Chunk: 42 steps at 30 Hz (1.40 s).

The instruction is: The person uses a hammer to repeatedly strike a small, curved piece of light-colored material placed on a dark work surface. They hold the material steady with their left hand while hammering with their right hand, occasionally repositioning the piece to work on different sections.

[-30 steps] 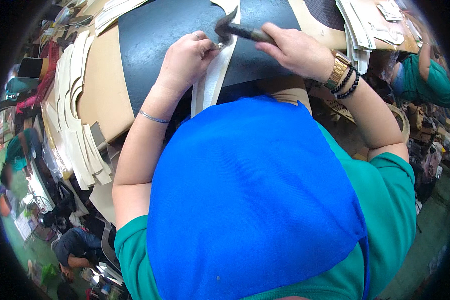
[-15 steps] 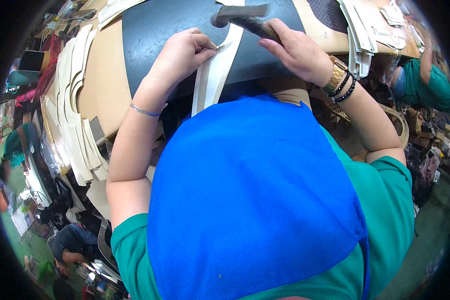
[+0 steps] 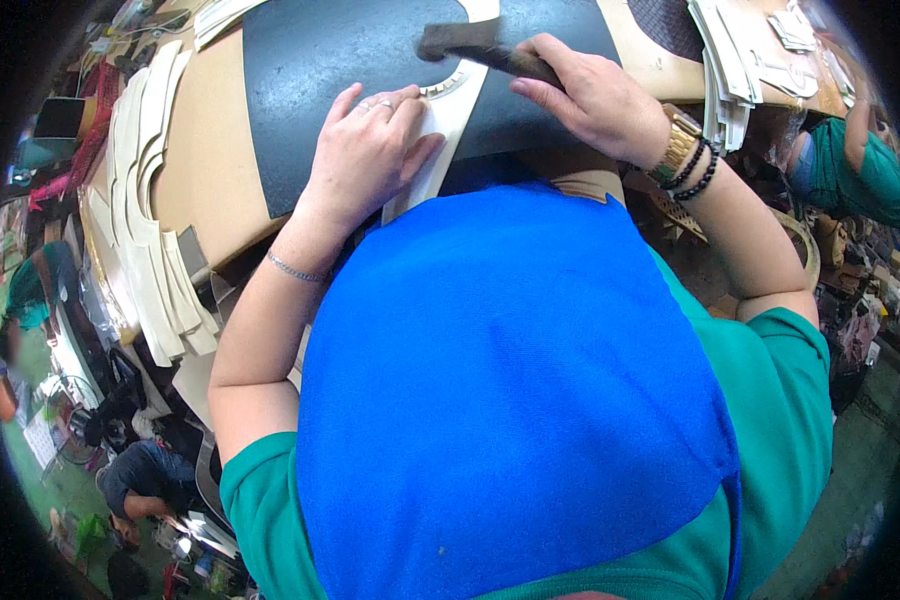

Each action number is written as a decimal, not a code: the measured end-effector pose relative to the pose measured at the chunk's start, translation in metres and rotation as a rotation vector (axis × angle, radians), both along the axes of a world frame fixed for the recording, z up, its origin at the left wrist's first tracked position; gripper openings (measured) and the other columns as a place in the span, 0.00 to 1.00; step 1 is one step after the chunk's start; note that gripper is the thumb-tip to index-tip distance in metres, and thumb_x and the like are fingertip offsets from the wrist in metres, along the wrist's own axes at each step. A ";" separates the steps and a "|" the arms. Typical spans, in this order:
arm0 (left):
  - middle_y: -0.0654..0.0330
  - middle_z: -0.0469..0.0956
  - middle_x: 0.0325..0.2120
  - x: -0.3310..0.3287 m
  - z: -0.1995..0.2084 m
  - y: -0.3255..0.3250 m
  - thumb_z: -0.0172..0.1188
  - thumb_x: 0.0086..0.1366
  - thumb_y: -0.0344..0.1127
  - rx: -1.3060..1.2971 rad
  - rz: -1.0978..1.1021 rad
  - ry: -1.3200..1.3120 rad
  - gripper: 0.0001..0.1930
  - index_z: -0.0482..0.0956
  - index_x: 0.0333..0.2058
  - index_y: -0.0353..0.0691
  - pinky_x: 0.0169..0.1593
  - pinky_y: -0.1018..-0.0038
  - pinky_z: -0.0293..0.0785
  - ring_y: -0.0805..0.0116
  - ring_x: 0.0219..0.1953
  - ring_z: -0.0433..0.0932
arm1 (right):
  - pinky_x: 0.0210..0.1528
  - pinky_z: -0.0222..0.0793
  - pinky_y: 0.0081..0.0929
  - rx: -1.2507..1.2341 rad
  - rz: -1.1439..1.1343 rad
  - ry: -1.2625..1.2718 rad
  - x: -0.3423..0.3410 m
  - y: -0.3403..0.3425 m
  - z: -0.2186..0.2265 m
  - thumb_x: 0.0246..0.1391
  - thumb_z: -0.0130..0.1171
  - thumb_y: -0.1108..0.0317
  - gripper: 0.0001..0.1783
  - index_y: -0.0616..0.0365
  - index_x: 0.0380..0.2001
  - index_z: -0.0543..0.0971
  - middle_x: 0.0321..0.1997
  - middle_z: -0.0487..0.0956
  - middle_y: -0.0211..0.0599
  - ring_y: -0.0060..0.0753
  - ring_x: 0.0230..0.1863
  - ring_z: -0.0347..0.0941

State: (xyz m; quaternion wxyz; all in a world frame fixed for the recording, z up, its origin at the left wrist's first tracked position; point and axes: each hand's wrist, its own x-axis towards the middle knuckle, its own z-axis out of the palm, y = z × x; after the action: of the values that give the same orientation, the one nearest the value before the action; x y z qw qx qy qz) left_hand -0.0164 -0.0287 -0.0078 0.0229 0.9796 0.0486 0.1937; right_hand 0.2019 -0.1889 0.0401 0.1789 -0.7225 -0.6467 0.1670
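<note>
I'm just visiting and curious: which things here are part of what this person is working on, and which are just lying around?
In use:
left hand pressing the cream cut piece
right hand gripping the hammer
black mat underneath

Lying about:
stack of cream pieces at left
pale pieces at upper right

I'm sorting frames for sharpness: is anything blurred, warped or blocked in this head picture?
Head view: the hammer head is motion-smeared, while the left hand on the pale cut piece is sharp; fisheye bends the black mat edges; dark vignette rings the corners; a blue cloth blocks the lower middle.
</note>
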 end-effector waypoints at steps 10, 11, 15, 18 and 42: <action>0.61 0.81 0.40 0.003 -0.008 0.005 0.65 0.59 0.46 -0.244 0.119 -0.075 0.11 0.84 0.35 0.47 0.51 0.63 0.70 0.59 0.41 0.79 | 0.38 0.71 0.51 -0.184 -0.037 0.044 -0.001 0.019 0.003 0.65 0.48 0.50 0.21 0.59 0.44 0.69 0.33 0.78 0.57 0.62 0.38 0.76; 0.62 0.81 0.40 0.005 -0.008 0.010 0.65 0.59 0.46 -0.236 0.138 -0.088 0.12 0.84 0.35 0.46 0.50 0.63 0.71 0.60 0.41 0.79 | 0.39 0.71 0.52 -0.064 -0.034 0.063 0.002 0.022 0.001 0.65 0.48 0.50 0.21 0.59 0.44 0.69 0.32 0.78 0.57 0.62 0.38 0.76; 0.59 0.80 0.40 0.016 -0.007 0.021 0.64 0.60 0.44 -0.207 0.266 -0.090 0.18 0.79 0.47 0.44 0.46 0.63 0.75 0.58 0.42 0.79 | 0.37 0.68 0.51 0.011 -0.064 0.072 0.010 0.031 -0.017 0.65 0.49 0.54 0.17 0.59 0.41 0.66 0.31 0.77 0.58 0.65 0.37 0.73; 0.56 0.80 0.39 0.024 -0.004 0.018 0.64 0.59 0.41 -0.353 0.323 -0.055 0.27 0.70 0.57 0.46 0.45 0.63 0.76 0.55 0.41 0.80 | 0.36 0.68 0.51 -0.117 -0.097 0.021 0.014 0.022 -0.012 0.65 0.49 0.56 0.16 0.59 0.40 0.66 0.29 0.77 0.57 0.64 0.35 0.74; 0.48 0.76 0.39 0.010 0.007 0.026 0.56 0.60 0.28 -0.616 0.208 0.034 0.14 0.79 0.45 0.35 0.49 0.63 0.74 0.50 0.42 0.77 | 0.37 0.70 0.49 0.018 0.000 0.064 0.022 0.057 -0.013 0.65 0.49 0.50 0.20 0.60 0.40 0.68 0.28 0.77 0.56 0.62 0.34 0.75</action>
State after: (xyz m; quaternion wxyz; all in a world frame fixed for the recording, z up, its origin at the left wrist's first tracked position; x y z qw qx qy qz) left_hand -0.0063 -0.0027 -0.0009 0.2972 0.9195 0.2052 0.1550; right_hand 0.2236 -0.1323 0.0272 0.2061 -0.7151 -0.6421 0.1843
